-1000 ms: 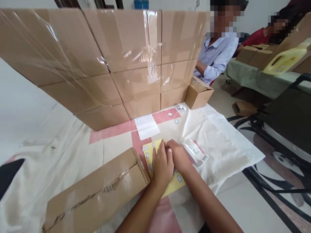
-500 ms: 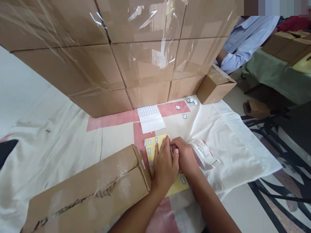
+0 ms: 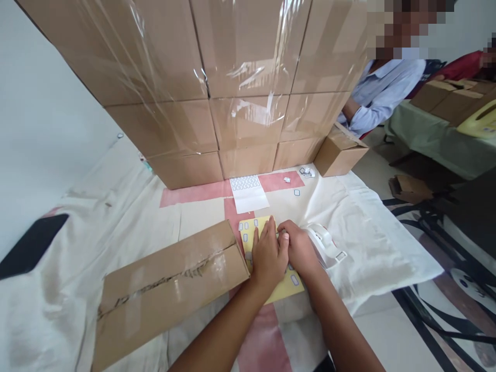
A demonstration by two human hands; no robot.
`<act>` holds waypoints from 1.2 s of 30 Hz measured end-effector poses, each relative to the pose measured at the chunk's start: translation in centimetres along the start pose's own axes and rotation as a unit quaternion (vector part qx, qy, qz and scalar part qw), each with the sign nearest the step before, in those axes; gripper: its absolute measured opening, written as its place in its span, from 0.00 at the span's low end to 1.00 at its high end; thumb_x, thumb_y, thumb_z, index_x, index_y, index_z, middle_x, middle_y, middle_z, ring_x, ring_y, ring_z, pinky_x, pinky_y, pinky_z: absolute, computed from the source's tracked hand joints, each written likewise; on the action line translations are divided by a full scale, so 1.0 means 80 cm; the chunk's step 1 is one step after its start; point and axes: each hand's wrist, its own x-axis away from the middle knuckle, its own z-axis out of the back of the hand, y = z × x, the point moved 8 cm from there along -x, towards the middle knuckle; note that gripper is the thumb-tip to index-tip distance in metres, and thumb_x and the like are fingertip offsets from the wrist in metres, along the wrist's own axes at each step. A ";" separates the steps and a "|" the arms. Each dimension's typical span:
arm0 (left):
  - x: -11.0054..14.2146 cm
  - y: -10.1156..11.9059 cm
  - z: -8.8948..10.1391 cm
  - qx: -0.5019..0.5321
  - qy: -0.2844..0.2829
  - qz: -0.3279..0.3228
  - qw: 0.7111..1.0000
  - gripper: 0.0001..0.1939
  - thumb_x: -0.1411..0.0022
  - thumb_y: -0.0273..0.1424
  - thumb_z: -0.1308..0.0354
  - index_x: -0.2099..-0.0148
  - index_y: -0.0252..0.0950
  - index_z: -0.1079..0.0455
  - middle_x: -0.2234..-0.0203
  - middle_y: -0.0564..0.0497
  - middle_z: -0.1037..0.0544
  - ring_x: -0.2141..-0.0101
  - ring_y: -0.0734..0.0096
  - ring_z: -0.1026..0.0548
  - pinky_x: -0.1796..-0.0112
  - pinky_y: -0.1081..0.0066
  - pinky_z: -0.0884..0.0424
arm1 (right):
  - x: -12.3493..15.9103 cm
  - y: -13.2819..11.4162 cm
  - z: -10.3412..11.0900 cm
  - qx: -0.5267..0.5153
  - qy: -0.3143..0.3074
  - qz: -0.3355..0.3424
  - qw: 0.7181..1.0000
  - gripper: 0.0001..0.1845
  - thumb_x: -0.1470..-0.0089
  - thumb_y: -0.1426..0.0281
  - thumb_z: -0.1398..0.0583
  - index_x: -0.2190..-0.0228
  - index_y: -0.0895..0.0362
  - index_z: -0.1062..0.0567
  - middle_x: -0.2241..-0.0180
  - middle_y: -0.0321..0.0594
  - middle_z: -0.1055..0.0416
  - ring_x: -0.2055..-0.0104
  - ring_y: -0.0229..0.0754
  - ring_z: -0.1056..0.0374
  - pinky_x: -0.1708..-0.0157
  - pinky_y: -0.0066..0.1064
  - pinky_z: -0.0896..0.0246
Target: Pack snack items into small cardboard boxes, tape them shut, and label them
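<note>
A yellow sheet (image 3: 284, 293) dotted with small outlined rectangular labels lies on the cloth-covered table. Across its middle my left hand (image 3: 268, 256) rests flat, fingers stretched forward and thumb out to the right. My right hand (image 3: 299, 247) is curled at the sheet's right edge, its fingertips close to my left thumb; whatever they may pinch is hidden. A white tape dispenser (image 3: 329, 249) stands just right of my right hand. Beyond the yellow sheet lies a white paper (image 3: 250, 200) printed with rows of similar labels. One loose label (image 3: 296, 192) is to its right.
A wall of taped cardboard boxes (image 3: 248, 124) rises at the back. A long carton (image 3: 170, 289) lies left of my hands, and a small box (image 3: 341, 152) stands back right. Crumpled scraps (image 3: 307, 172) lie near it. A person in a light blue shirt (image 3: 387, 88) sits beyond.
The camera view has shifted and tilted, moving the whole scene in the picture. Both hands keep nearly the same pose on the yellow sheet; nothing else visibly moves on the table.
</note>
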 end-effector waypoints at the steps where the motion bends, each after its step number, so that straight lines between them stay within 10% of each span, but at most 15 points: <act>1: 0.000 0.000 0.000 0.000 0.001 -0.001 1.000 0.30 0.26 0.41 0.62 0.29 0.32 0.43 0.31 0.41 0.38 0.31 0.61 0.41 0.29 0.49 0.53 | 0.000 -0.001 0.000 0.001 -0.001 0.002 1.000 0.05 0.43 0.74 0.46 0.66 0.55 0.31 0.67 0.39 0.28 0.70 0.40 0.33 0.70 0.29 0.43; 20: 0.005 0.000 0.011 0.072 0.069 -0.015 0.995 0.29 0.26 0.42 0.60 0.31 0.33 0.42 0.34 0.40 0.33 0.33 0.57 0.37 0.31 0.48 0.47 | 0.006 0.017 0.003 -0.213 0.075 -0.010 0.974 0.13 0.38 0.69 0.44 0.51 0.53 0.36 0.59 0.42 0.27 0.60 0.43 0.28 0.61 0.34 0.32; 27: 0.002 -0.014 0.020 0.125 0.133 0.008 0.983 0.16 0.27 0.39 0.55 0.48 0.39 0.33 0.52 0.43 0.22 0.49 0.59 0.25 0.47 0.58 0.31 | 0.007 0.012 0.013 -0.315 0.137 0.000 0.939 0.14 0.37 0.64 0.39 0.53 0.51 0.38 0.62 0.40 0.28 0.60 0.41 0.27 0.61 0.32 0.30; 36: 0.001 -0.014 0.016 0.151 0.113 -0.003 0.982 0.17 0.26 0.41 0.59 0.60 0.39 0.32 0.65 0.48 0.24 0.62 0.63 0.27 0.59 0.65 0.34 | 0.002 0.017 0.003 -0.398 0.113 -0.027 0.910 0.17 0.39 0.61 0.36 0.54 0.52 0.35 0.63 0.39 0.26 0.60 0.41 0.26 0.57 0.32 0.29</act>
